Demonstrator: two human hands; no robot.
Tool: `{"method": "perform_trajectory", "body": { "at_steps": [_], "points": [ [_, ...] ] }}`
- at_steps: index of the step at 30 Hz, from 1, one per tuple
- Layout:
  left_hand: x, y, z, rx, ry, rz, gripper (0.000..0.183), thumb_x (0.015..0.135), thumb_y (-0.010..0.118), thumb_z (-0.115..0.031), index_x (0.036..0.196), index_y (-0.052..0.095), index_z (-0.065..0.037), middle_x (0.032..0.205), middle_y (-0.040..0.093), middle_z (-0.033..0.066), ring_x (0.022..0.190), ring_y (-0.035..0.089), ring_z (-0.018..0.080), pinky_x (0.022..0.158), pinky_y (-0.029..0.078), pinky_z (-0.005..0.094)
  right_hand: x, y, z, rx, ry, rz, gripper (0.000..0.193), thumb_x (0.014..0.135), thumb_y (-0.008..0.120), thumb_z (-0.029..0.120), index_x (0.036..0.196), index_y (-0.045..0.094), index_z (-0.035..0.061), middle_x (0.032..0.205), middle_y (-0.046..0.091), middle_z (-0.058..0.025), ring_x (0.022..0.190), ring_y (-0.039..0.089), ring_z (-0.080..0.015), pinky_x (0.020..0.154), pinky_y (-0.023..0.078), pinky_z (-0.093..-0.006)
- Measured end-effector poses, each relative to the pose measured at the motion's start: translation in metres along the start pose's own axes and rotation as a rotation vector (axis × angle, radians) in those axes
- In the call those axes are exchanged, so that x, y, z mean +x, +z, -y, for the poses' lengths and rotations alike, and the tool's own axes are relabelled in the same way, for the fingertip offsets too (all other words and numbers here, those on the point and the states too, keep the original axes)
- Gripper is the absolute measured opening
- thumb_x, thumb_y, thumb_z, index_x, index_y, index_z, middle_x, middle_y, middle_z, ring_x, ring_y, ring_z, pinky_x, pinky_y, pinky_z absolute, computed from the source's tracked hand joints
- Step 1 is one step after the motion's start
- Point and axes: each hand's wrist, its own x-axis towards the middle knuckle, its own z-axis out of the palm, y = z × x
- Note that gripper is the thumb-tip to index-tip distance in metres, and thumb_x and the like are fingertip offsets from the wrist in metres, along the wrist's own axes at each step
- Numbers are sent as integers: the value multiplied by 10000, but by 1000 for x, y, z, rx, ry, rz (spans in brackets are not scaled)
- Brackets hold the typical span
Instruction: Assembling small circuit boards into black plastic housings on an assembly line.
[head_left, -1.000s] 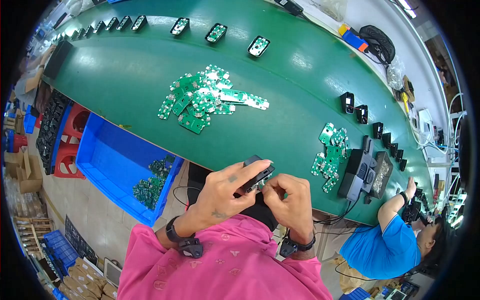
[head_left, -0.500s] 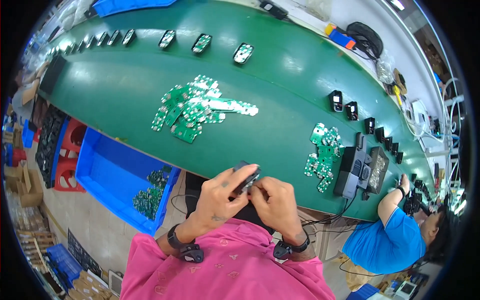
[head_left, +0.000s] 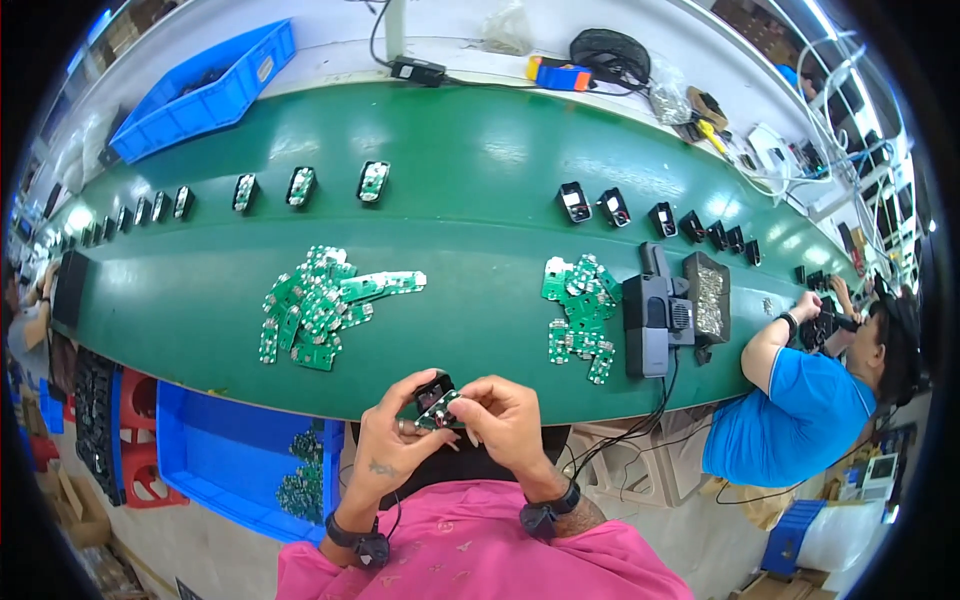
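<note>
My left hand [head_left: 385, 440] is closed around a small black plastic housing [head_left: 428, 388], its open side toward me. A small green circuit board [head_left: 438, 410] sits tilted at the housing's near edge. The thumb and forefinger of my right hand [head_left: 508, 420] pinch the board's right end. My left thumb is close to its lower end. Both hands are just off the bench's front edge. Whether the board is wired to the housing cannot be made out. Beyond my hands, a pile of green circuit boards [head_left: 318, 305] lies on the green bench [head_left: 470, 300].
More boards [head_left: 580, 310] lie beside a black-and-grey device [head_left: 648, 315] and a box of small metal parts [head_left: 710, 300]. Black housings [head_left: 573, 202] form a row at right; board-filled ones [head_left: 373, 182] stand at left. A blue bin [head_left: 230, 460] stands below; a co-worker [head_left: 800, 400] sits right.
My view has swung up and to the right. The housing has been turned so its opening and the board show, and my right fingers now grip the board's end.
</note>
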Motion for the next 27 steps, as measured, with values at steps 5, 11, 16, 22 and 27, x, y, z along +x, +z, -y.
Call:
{"method": "perform_trajectory", "body": {
  "at_steps": [5,11,16,22,27],
  "points": [
    [2,6,-3,-59,30,-35,702,747,772,118,1370,470,6,1222,586,147,1010,664,197,826,613,306,-2,-5,7,-55,79,149,132,939,673,118,921,696,-12,691,616,21,599,521,-22,501,379,-188],
    [3,1,7,212,48,100,536,780,744,110,1273,547,33,1129,635,141,855,696,176,762,635,322,7,-15,11,-111,86,112,258,950,678,192,783,674,-4,623,584,33,538,472,-13,456,347,-215],
    [10,14,25,194,116,-67,481,811,747,35,1258,571,11,1143,652,137,947,673,172,827,585,306,-1,-1,19,-160,78,76,302,935,696,213,739,663,-15,585,611,-28,537,572,-49,456,409,-241],
    [18,19,27,450,461,-269,363,869,652,-8,1231,629,-6,1161,650,170,948,667,189,748,565,286,-7,4,23,-587,-230,73,243,927,665,179,770,654,-7,690,653,-124,582,636,-222,552,485,-337],
    [14,33,25,344,361,-322,595,823,573,119,1398,544,-32,1165,664,152,736,608,120,626,506,249,-5,-2,37,-641,-161,28,191,919,656,112,787,668,-25,684,644,-121,580,627,-230,544,473,-338]
  ]
}}
